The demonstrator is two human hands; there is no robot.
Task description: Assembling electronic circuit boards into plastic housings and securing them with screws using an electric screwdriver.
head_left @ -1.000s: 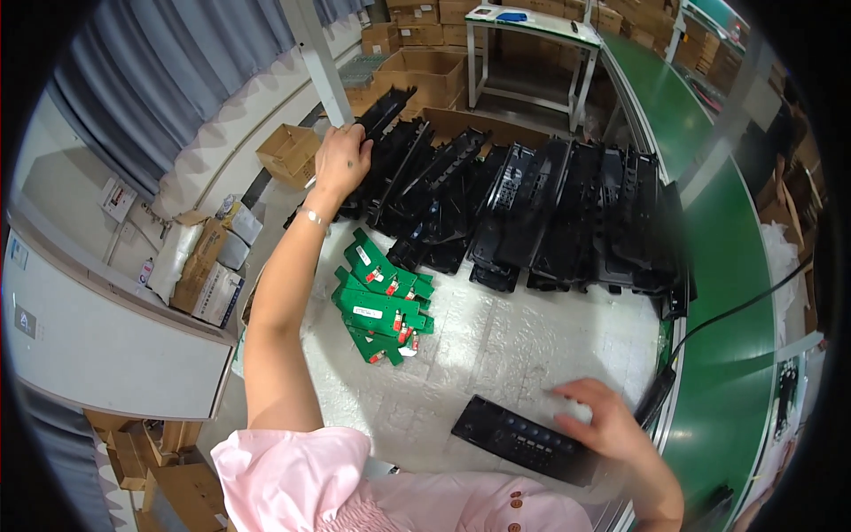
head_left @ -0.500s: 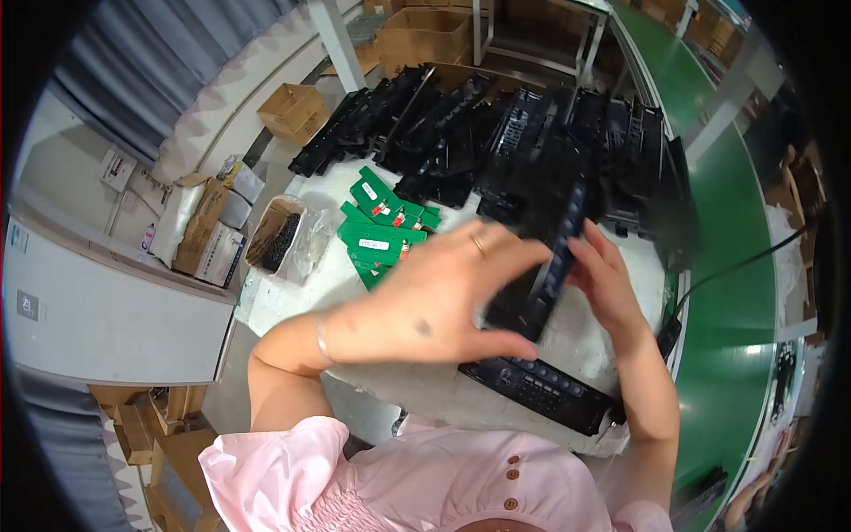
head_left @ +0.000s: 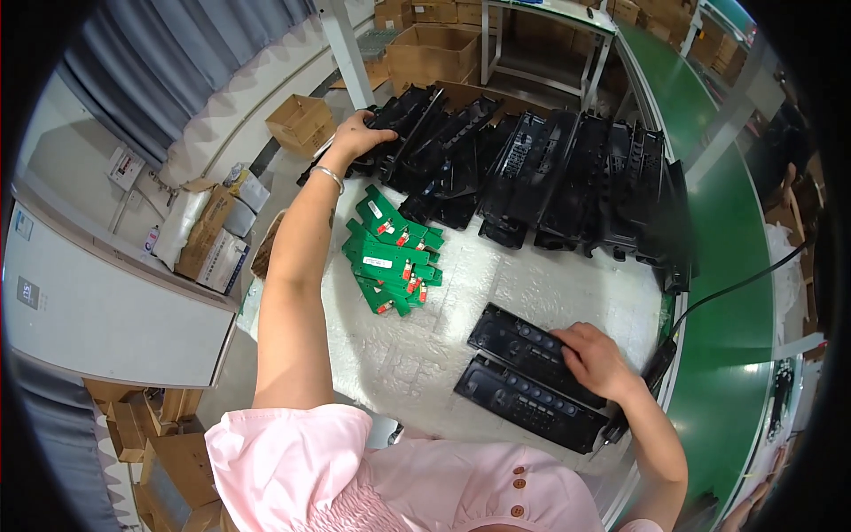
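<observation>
black plastic fills both grips: the left hand [head_left: 359,137] curls its fingers over the end of a long black housing [head_left: 390,120] at the far left of the leaning row of housings [head_left: 567,177]. the right hand [head_left: 592,359] lies flat, fingers together, on the upper of two black panels [head_left: 523,341] near the white table [head_left: 417,355] edge. green circuit boards [head_left: 390,253] are piled between them, beside the green conveyor [head_left: 727,293].
</observation>
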